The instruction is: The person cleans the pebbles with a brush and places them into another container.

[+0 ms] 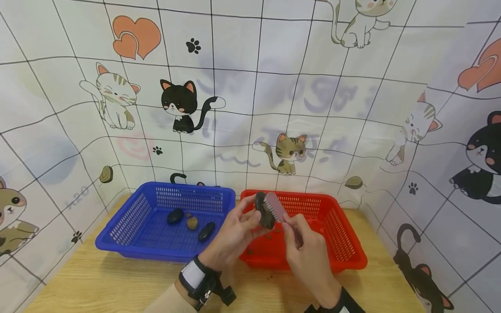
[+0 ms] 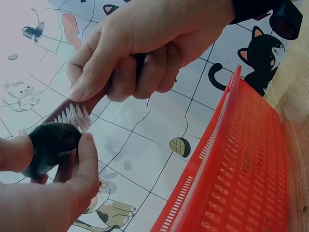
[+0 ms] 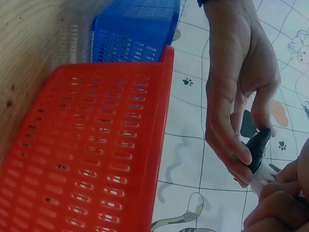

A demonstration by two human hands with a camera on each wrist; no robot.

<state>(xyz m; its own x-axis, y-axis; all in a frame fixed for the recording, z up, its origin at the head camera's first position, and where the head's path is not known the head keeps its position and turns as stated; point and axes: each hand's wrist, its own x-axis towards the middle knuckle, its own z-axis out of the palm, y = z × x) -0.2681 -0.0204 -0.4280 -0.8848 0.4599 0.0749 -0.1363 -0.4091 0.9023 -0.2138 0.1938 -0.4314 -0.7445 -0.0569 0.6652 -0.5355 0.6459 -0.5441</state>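
Observation:
Above the near left part of a red basket, my left hand holds a smooth dark stone between thumb and fingers. Brown dirt clings to part of that stone. My right hand grips the handle of a pinkish brush, and its white bristles touch the stone or lie right against it. In the left wrist view the stone looks dark green to black. The right wrist view shows the stone pinched at its ends, with much of the brush hidden by the right hand.
To the left stands a blue basket holding a black stone, a longer black stone, a round brown stone and a tiny brown piece. Small dirt bits lie in the red basket. Both baskets stand on a wooden table before a cat-print wall covering.

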